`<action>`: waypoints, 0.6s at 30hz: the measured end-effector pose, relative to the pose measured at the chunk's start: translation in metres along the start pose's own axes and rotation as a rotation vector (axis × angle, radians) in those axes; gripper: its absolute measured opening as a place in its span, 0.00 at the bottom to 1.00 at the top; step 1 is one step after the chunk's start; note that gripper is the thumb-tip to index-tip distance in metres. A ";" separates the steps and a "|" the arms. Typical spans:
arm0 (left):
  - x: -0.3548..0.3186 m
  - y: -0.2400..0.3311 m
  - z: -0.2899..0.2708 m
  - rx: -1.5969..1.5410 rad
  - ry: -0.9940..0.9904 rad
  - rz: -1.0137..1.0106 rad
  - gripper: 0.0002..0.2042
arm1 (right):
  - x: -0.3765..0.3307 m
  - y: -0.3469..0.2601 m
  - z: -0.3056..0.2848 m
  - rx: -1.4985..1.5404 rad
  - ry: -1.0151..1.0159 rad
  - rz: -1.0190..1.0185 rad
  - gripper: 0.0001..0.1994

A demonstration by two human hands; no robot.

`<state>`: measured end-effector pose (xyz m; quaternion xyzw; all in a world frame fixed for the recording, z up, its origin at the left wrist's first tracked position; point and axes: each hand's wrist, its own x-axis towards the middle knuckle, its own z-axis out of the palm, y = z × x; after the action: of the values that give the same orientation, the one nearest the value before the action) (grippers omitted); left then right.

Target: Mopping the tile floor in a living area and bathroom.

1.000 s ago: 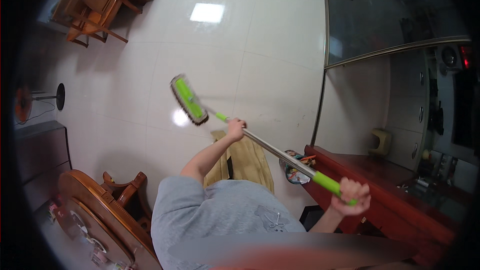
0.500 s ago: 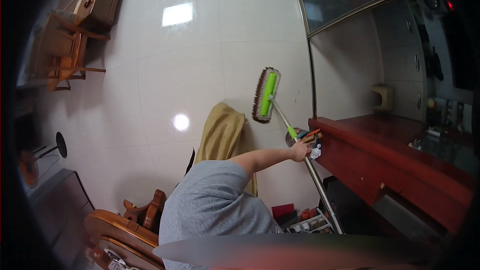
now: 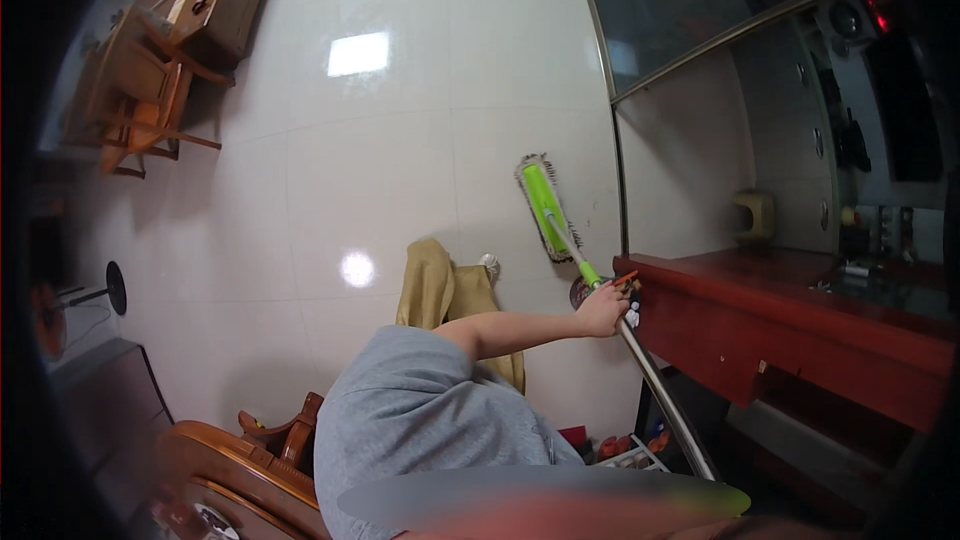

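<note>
At the far left a wooden chair [image 3: 135, 90] and cabinet [image 3: 215, 0] stand by the wall, with a wide stretch of bare white tiled floor [image 3: 400, 170] between them and the rest. In the middle a tan cloth [image 3: 445, 295] hangs just left of the left hand [image 3: 603, 311], which is closed around the mop handle [image 3: 655, 380]; the green mop head [image 3: 545, 208] lies flat on the floor close to the glass door frame [image 3: 618, 140] and the red-brown counter [image 3: 800, 310]. The right hand is out of sight, and a small basket [image 3: 625, 452] low under the counter holds items too small to make out.
</note>
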<state>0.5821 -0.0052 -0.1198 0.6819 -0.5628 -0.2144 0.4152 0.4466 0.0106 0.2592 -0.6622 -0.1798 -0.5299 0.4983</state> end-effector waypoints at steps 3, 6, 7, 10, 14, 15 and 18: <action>-0.028 0.010 -0.028 -0.123 0.171 -0.139 0.07 | 0.031 0.032 -0.004 0.378 -0.071 -0.210 0.20; -0.047 -0.001 -0.050 -0.031 0.220 -0.282 0.08 | 0.060 0.051 -0.003 0.743 -0.145 -0.427 0.20; -0.050 -0.010 -0.058 0.007 0.240 -0.324 0.07 | 0.066 0.054 -0.004 0.739 -0.153 -0.437 0.20; -0.073 -0.058 -0.080 0.117 0.410 -0.507 0.06 | 0.074 0.084 -0.010 0.811 -0.461 0.357 0.13; -0.100 -0.101 -0.127 0.152 0.604 -0.554 0.05 | 0.094 0.137 0.056 0.884 -0.713 0.307 0.17; -0.108 -0.107 -0.140 0.164 0.657 -0.564 0.04 | 0.094 0.144 0.073 0.908 -0.700 0.309 0.17; -0.131 -0.140 -0.184 0.178 0.731 -0.567 0.04 | 0.097 0.167 0.132 0.923 -0.671 0.284 0.17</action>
<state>0.7690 0.1812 -0.1518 0.8725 -0.1874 -0.0161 0.4510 0.6801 0.0209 0.2741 -0.5258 -0.4494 -0.0865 0.7170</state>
